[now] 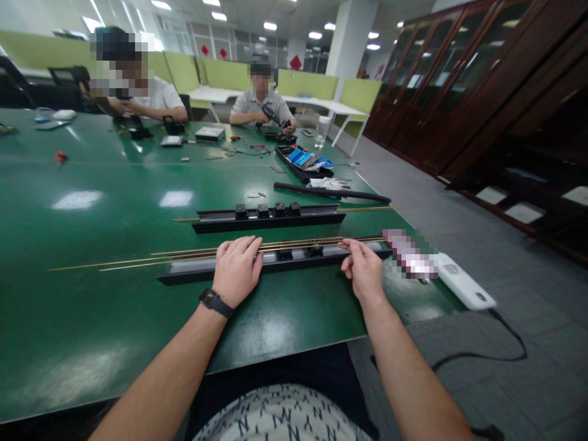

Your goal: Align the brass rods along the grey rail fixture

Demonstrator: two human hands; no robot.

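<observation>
Several long thin brass rods point(124, 264) lie lengthwise over a black channel-shaped rail point(188, 269) on the green table. My left hand point(237, 269), with a dark watch on its wrist, is closed over the rods and the rail's left half; what its fingers press on underneath is hidden. My right hand point(365, 269) pinches the rods near the rail's right end with thumb and index finger. Between my hands, small black blocks point(315, 250) sit in the rail, partly behind the rods.
Beyond lies a second black rail point(271, 222) with several black blocks and brass rods. A black strip point(331, 193), a tray of blue packets point(305, 160) and a glass point(322, 131) stand farther off. At right are a phone-like item point(408, 252) and a cabled white device point(463, 282). Two people sit opposite.
</observation>
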